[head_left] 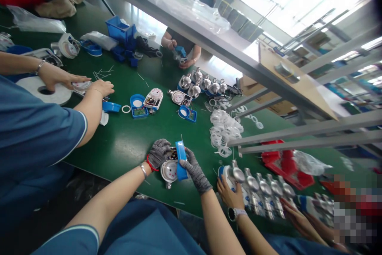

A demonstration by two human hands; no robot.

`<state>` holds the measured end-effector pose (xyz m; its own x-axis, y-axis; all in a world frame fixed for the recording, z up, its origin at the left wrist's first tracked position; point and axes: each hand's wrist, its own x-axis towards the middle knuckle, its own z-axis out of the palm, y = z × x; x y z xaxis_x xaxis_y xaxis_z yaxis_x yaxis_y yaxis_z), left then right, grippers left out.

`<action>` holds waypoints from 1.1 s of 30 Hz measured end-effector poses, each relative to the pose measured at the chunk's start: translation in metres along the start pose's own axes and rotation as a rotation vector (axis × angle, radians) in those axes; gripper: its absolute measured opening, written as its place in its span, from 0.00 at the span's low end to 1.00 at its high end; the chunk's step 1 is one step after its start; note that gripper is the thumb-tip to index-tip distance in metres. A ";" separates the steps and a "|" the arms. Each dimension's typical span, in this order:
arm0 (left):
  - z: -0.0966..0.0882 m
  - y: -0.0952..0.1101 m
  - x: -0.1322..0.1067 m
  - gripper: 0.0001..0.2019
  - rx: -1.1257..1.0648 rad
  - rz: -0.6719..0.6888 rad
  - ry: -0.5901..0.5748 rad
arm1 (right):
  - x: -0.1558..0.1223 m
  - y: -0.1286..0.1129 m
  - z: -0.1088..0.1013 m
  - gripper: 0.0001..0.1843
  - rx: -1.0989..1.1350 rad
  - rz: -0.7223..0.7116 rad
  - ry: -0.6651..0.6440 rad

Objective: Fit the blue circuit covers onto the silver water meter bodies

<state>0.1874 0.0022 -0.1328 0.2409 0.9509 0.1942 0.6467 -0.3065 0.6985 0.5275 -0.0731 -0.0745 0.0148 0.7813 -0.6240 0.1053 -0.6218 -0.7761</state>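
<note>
My left hand, in a grey knit glove, grips the back of a round metal water meter with a white dial, held over the green table's front edge. My right hand, also gloved, is closed on the meter's blue plastic housing, which stands upright on the meter's right side. Both hands touch the same assembly.
A co-worker's bare hands on the left work near a white tape roll. Another person's hands on the right handle a row of metal meters. Loose blue parts, white rings, red trays.
</note>
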 end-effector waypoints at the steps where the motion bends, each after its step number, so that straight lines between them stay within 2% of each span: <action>1: 0.003 -0.001 -0.002 0.11 -0.013 -0.027 0.028 | -0.005 0.004 -0.020 0.44 0.047 0.028 0.031; 2: 0.006 -0.001 -0.003 0.11 -0.026 -0.047 0.048 | -0.009 0.005 -0.032 0.46 0.073 0.021 0.054; 3: 0.008 -0.002 -0.003 0.11 -0.039 -0.060 0.061 | -0.011 0.002 -0.034 0.46 0.052 -0.001 0.058; 4: 0.009 -0.003 -0.004 0.10 -0.054 -0.065 0.071 | -0.010 -0.004 -0.025 0.46 0.003 -0.039 0.058; 6: 0.010 -0.003 -0.005 0.10 -0.092 -0.069 0.096 | -0.005 -0.022 0.021 0.45 -0.234 -0.138 0.028; 9: 0.009 -0.003 -0.006 0.09 -0.146 -0.090 0.118 | 0.006 -0.046 0.118 0.49 -0.370 -0.207 0.027; 10: 0.009 -0.003 -0.006 0.08 -0.165 -0.108 0.123 | 0.007 -0.051 0.145 0.50 -0.535 -0.195 0.057; 11: 0.009 -0.003 -0.007 0.07 -0.187 -0.129 0.128 | 0.007 -0.055 0.166 0.50 -0.660 -0.175 0.093; 13: 0.012 -0.005 -0.007 0.07 -0.253 -0.183 0.146 | 0.004 -0.059 0.191 0.49 -0.892 -0.128 0.160; 16: 0.019 -0.009 -0.010 0.08 -0.431 -0.296 0.198 | -0.002 -0.062 0.200 0.50 -1.053 -0.090 0.208; 19: 0.026 -0.007 -0.018 0.08 -0.661 -0.406 0.254 | -0.004 -0.063 0.201 0.51 -1.112 -0.084 0.211; 23: 0.030 0.009 -0.038 0.19 -0.944 -0.575 0.363 | -0.003 -0.059 0.205 0.49 -1.116 -0.100 0.215; 25: 0.030 0.019 -0.046 0.22 -1.052 -0.644 0.364 | -0.003 -0.057 0.208 0.47 -1.125 -0.121 0.226; 28: 0.028 0.033 -0.050 0.23 -1.090 -0.708 0.299 | -0.005 -0.055 0.211 0.46 -1.155 -0.148 0.226; 33: 0.022 0.053 -0.048 0.36 -1.037 -0.746 0.237 | -0.009 -0.058 0.220 0.35 -1.254 -0.132 0.195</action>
<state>0.2259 -0.0602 -0.1201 -0.1339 0.8939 -0.4278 -0.3146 0.3710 0.8737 0.3024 -0.0558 -0.0443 0.0667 0.8941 -0.4428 0.9785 -0.1454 -0.1462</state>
